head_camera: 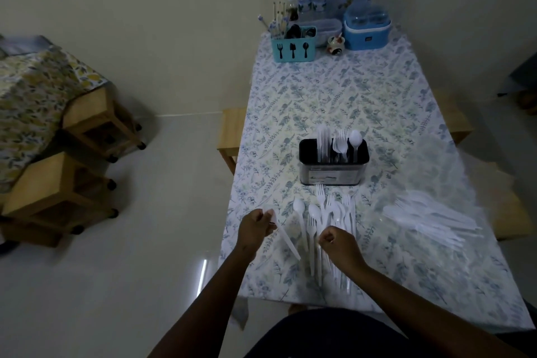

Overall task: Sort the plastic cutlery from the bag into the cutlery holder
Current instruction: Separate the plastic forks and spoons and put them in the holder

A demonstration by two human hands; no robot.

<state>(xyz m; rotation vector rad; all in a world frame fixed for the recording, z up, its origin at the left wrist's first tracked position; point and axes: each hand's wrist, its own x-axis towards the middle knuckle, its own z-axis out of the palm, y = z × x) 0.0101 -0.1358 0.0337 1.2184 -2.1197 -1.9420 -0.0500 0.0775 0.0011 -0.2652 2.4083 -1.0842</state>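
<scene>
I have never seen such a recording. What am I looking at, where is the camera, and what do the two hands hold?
There is no machine here: a person wears one camera on the head, so you look forward and down at their own arms. The left hand pinches what looks like a white plastic knife. The right hand is curled over a loose pile of spoons and forks; whether it holds one I cannot tell. Behind stands the black cutlery holder, already partly filled. A clear bag with more cutlery lies to the right on the flowered table.
</scene>
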